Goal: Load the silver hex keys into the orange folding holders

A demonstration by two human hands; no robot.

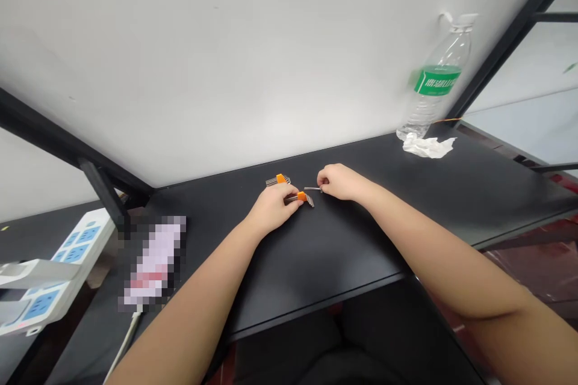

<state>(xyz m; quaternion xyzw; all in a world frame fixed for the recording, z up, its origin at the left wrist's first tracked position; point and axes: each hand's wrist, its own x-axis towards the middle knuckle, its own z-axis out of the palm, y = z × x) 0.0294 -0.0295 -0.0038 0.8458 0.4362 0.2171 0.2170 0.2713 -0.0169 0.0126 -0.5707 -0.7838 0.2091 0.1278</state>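
Observation:
My left hand (pixel 271 207) is closed on a hex key set in an orange holder (pixel 302 196), its bent metal ends pointing right. Just behind that hand, a second hex key set with an orange holder (pixel 280 178) lies on the black table (pixel 298 264). To the right, my right hand (pixel 339 181) pinches the end of a single hex key (pixel 312 188), whose thin shaft points left toward the held set. A small gap separates the two hands. The fingers of my left hand partly cover the set it grips.
A clear bottle with a green label (pixel 438 79) stands at the back right, beside crumpled tissue (pixel 428 146). At left lie a pixelated, phone-like item (pixel 156 258) with a white cable (pixel 124 340) and a white power strip (pixel 63 271). A white wall (pixel 253 72) rises behind the table.

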